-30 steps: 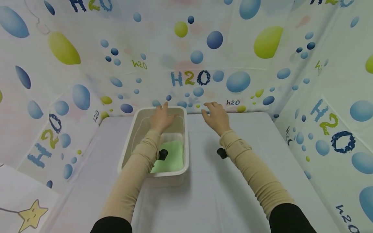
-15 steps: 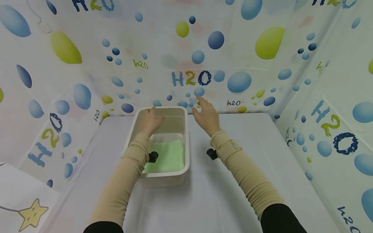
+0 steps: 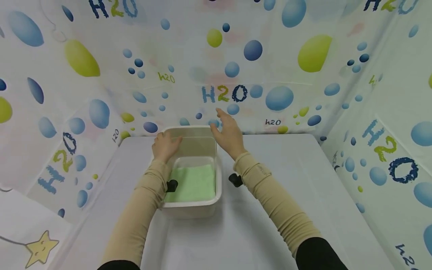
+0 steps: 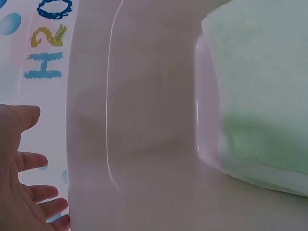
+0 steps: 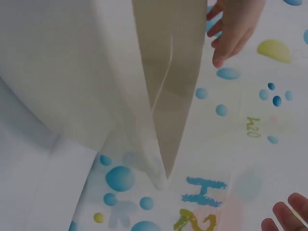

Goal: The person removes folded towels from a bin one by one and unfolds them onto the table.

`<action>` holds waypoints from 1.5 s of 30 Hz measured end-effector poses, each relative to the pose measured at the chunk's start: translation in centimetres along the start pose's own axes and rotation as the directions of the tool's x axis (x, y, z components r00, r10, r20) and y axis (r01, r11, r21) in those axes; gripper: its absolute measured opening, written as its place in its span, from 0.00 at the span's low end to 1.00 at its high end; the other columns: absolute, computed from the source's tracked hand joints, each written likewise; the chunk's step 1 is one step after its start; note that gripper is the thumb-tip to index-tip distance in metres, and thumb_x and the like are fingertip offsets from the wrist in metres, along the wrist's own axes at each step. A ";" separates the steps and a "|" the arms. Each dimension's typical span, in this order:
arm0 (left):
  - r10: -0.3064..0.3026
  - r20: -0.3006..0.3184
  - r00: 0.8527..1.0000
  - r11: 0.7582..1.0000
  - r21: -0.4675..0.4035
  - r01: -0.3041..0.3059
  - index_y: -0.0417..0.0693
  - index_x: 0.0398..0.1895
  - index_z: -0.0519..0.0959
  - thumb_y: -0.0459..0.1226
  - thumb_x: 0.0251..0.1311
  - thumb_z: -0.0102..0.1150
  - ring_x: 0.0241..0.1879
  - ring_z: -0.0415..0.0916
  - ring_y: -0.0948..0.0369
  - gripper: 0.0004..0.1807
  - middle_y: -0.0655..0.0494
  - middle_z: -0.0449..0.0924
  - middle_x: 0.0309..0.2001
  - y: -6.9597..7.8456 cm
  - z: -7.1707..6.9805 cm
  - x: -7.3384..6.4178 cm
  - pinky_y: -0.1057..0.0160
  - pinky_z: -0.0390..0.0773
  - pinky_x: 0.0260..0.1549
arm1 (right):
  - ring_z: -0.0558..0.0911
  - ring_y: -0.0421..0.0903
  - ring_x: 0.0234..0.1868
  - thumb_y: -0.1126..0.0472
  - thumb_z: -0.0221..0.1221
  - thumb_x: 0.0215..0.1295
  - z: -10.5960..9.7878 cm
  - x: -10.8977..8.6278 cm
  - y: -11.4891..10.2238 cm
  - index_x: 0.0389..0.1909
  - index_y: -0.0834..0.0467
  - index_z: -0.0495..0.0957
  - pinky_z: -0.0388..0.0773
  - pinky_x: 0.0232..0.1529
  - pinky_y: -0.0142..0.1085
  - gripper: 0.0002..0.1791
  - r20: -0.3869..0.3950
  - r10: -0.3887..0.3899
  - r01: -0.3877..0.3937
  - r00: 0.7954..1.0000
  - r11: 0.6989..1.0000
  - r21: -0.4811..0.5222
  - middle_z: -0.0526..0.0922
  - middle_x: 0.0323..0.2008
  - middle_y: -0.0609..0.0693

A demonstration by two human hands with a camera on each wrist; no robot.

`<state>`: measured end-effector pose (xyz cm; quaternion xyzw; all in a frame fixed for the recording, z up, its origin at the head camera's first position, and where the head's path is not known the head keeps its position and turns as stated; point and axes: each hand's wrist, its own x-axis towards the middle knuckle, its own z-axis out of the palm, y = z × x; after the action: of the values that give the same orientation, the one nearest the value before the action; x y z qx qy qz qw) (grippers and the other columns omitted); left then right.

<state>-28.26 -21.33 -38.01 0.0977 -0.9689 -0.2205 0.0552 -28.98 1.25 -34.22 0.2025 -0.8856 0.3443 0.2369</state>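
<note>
A cream plastic basin (image 3: 189, 204) stands on the white table, with a folded pale green cloth (image 3: 192, 183) lying flat on its bottom. My left hand (image 3: 164, 146) is over the basin's far left rim, its fingers loosely extended. In the left wrist view the fingers of that hand (image 4: 33, 183) appear spread and hold nothing. At the far right corner of the basin hovers my right hand (image 3: 229, 134), thumb and fingers apart with nothing between them. Only some fingertips (image 5: 288, 216) of it show in the right wrist view. Whether either hand touches the rim I cannot tell.
White sheeting (image 3: 189, 45) printed with blue and green bubbles and "H2O" rises behind the table and at both sides. The white tabletop (image 3: 270, 180) extends right of the basin and in front of it. Small black devices (image 3: 235, 180) hang under both wrists.
My left hand has shifted left, from over the basin's inside to its left rim. The right hand has moved left, closer to the basin's far right corner. Basin and cloth stay in place.
</note>
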 end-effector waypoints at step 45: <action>-0.031 0.181 0.983 0.976 -0.208 0.069 0.59 0.68 0.37 0.62 0.59 0.07 0.62 0.48 0.36 0.35 0.44 0.45 0.67 -5.5 0.0 0.4 0.42 0.49 0.61 | 0.61 0.49 0.64 0.52 0.49 0.60 6.5 0.3 -7.4 0.67 0.51 0.46 0.59 0.63 0.41 0.36 0.140 0.057 -0.087 0.989 0.971 0.222 0.59 0.64 0.52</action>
<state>-27.78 -26.26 -40.34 0.0957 -0.9379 -0.3323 -0.0265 -27.21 -8.42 -34.51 0.2183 -0.8610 0.4375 0.1400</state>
